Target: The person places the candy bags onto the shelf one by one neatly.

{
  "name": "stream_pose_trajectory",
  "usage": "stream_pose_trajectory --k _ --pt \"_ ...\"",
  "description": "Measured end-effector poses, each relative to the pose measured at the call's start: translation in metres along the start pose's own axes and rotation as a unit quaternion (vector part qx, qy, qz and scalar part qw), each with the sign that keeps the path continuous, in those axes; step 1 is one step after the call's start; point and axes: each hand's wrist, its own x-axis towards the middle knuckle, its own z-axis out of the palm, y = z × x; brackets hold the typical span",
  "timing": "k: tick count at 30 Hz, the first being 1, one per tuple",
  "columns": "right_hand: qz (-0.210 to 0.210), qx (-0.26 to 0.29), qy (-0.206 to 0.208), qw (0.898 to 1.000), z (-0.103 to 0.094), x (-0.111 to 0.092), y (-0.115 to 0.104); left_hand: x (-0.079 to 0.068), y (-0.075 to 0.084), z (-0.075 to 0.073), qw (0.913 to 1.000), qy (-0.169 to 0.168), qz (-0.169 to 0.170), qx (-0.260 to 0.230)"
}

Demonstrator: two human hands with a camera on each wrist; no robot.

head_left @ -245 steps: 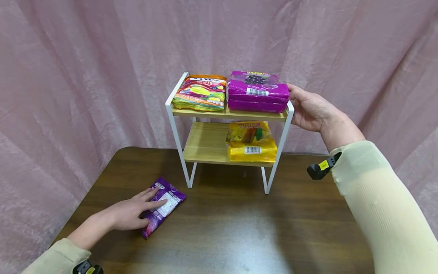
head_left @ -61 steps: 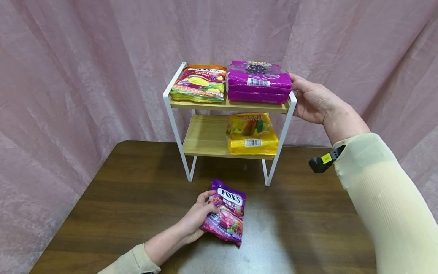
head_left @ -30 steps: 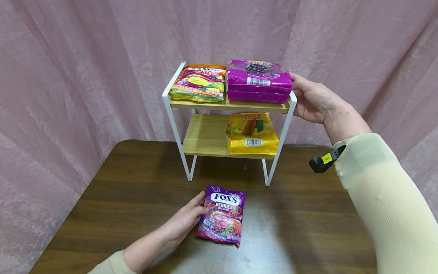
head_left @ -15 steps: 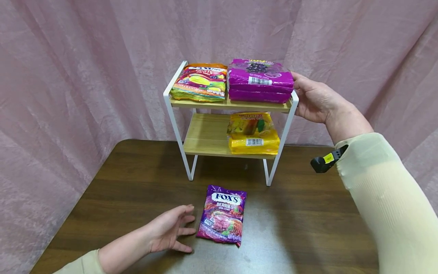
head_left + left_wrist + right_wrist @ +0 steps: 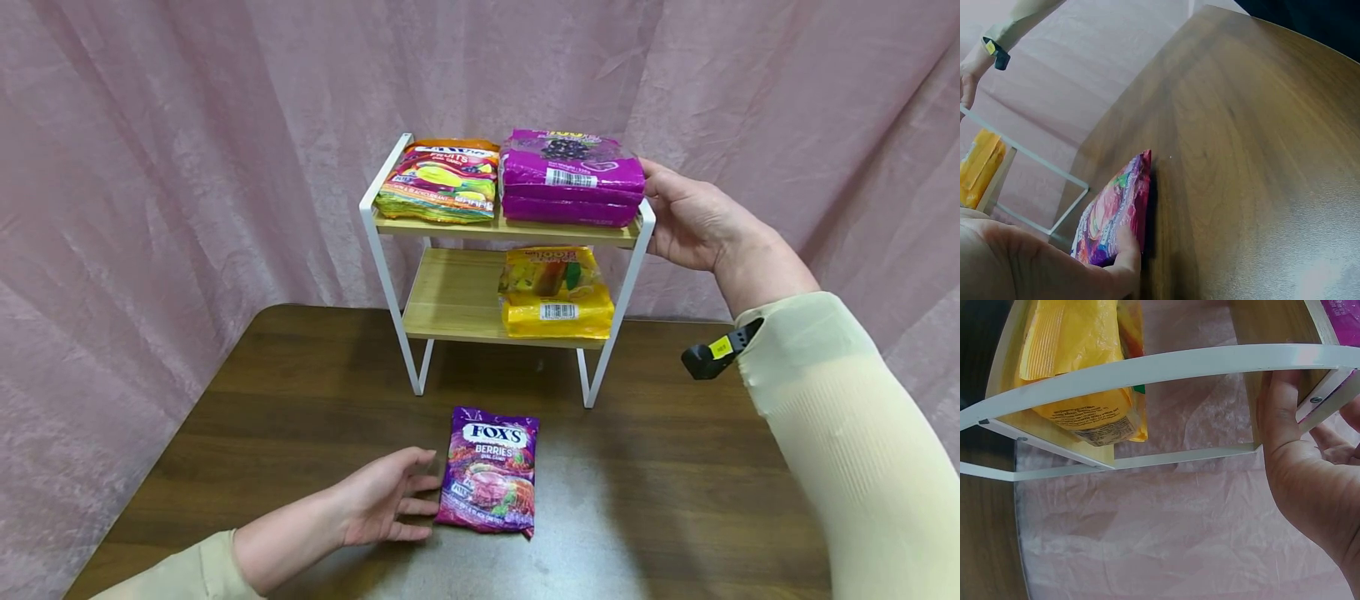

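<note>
A purple Fox's Berries candy bag [image 5: 491,471] lies face up on the table, in front of a two-tier shelf [image 5: 450,321]. My left hand [image 5: 386,500] is just left of the bag, fingers spread and fingertips right at its left edge. In the left wrist view the thumb [image 5: 1124,259] overlaps the bag's side. My right hand [image 5: 690,217] holds the right end of the shelf's upper tier. The right wrist view shows its fingers [image 5: 1280,409] reaching under the top board, beside the white frame [image 5: 1179,365].
On the upper tier sit an orange Fruits candy bag [image 5: 442,179] and a bulky purple pack [image 5: 570,204] with dark berries pictured. A yellow pack [image 5: 555,317] occupies the right part of the lower tier. A pink curtain [image 5: 225,125] hangs behind the brown table [image 5: 300,375].
Earlier the purple candy bag lay white-label-up at the left under my left hand. It was brought right, turned face up and let go. My left hand withdrew left, then edged back. Right hand stayed.
</note>
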Motion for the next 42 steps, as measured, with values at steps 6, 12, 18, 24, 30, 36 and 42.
stream_pose_trajectory --k 6,12,18,24,30,36,42 --pt "0.000 0.000 0.000 1.000 0.000 -0.001 0.000 0.007 -0.001 0.003 0.9997 0.013 -0.009 0.020" --pt "0.002 0.005 -0.003 1.000 0.000 0.000 0.000 0.013 -0.007 0.003 0.9998 0.016 0.005 0.010" --pt "0.001 0.012 -0.005 1.000 -0.001 0.000 0.000 0.019 -0.010 0.012 0.9993 -0.003 0.020 -0.033" --pt "0.003 0.009 0.000 1.000 0.000 0.000 0.000 0.025 -0.012 0.017 0.9989 -0.010 0.029 -0.034" --pt "0.005 0.002 0.002 1.000 0.001 0.000 -0.001 0.031 -0.015 0.020 0.9991 0.001 0.034 -0.026" --pt "0.004 0.003 0.001 1.000 0.001 0.001 -0.001 0.033 -0.015 0.022 0.9990 0.016 0.034 -0.023" --pt "0.004 0.007 0.003 1.000 0.000 0.000 -0.001 0.032 -0.015 0.024 0.9985 0.014 0.049 -0.019"
